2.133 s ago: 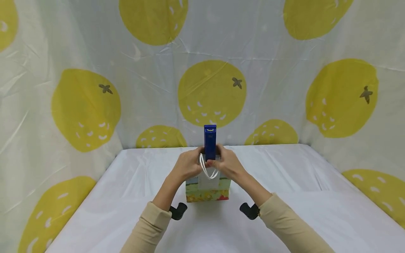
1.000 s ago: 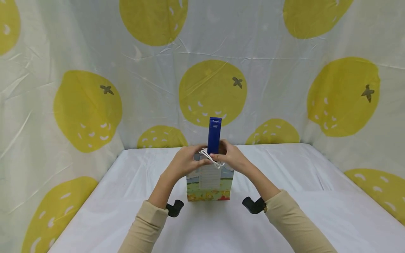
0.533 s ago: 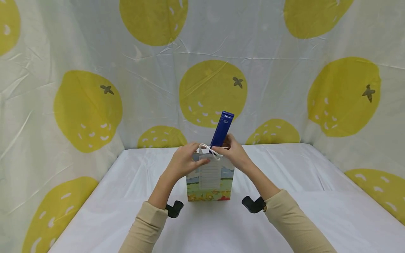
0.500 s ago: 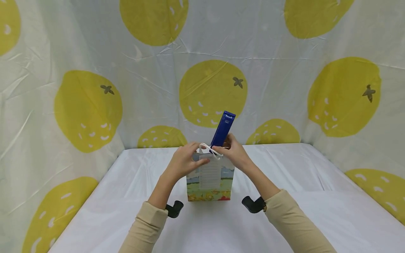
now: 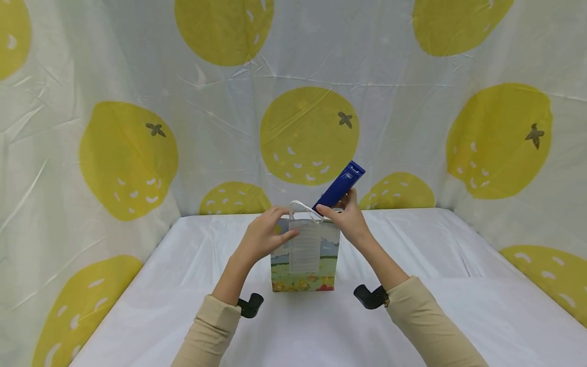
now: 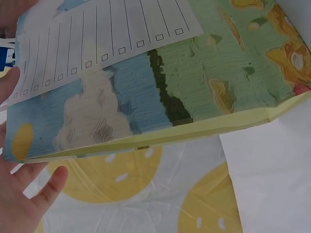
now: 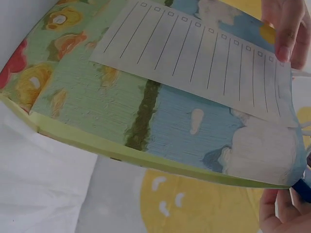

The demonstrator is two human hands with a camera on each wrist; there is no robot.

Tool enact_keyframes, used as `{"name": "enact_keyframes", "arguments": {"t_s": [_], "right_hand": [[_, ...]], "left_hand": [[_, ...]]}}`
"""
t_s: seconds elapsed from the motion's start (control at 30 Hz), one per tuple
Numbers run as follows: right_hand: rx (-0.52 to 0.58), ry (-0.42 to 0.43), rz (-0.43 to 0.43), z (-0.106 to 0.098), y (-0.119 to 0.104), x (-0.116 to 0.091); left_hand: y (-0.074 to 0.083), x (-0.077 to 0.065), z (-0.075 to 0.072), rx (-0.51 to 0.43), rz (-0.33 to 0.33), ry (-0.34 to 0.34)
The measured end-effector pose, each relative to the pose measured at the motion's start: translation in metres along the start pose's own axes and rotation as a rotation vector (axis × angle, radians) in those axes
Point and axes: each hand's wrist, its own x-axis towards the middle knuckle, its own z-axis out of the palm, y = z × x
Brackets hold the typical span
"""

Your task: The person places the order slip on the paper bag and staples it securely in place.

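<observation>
A small gift bag [image 5: 304, 257] with a painted landscape, a lined white label and white cord handles [image 5: 300, 206] stands upright on the white table [image 5: 435, 265]. My left hand [image 5: 277, 232] grips its upper left edge, thumb on the front. My right hand [image 5: 337, 206] pinches a slim dark blue box [image 5: 341, 189] that leans up to the right, its lower end at the bag's mouth. The left wrist view is filled by the bag's front [image 6: 194, 73]. In the right wrist view the bag [image 7: 146, 97] shows with a corner of the blue box [image 7: 303, 189].
White cloth with large yellow fruit prints [image 5: 308, 133] walls the table at the back and on both sides. Black wrist camera mounts [image 5: 249, 305] sit under both beige sleeves. Bare tabletop lies to either side of the bag.
The blue box has risen from the bag and tipped from upright to leaning right, carried by my right hand. My left hand has let go of the box and stays on the bag.
</observation>
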Motion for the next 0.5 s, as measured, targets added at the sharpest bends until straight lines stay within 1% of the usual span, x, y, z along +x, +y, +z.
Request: {"name": "enact_keyframes", "arguments": {"t_s": [0.07,0.37,0.5], "right_hand": [[0.034,0.036,-0.011,-0.001,0.0,0.0],[0.114,0.194,-0.055,-0.009,0.006,-0.003],[0.123,0.222,-0.031,-0.013,0.011,-0.006]], "left_hand": [[-0.001,-0.001,0.0,-0.003,-0.01,-0.002],[-0.004,-0.006,0.0,-0.016,-0.063,-0.016],[-0.005,-0.009,0.0,-0.028,-0.072,-0.01]]}}
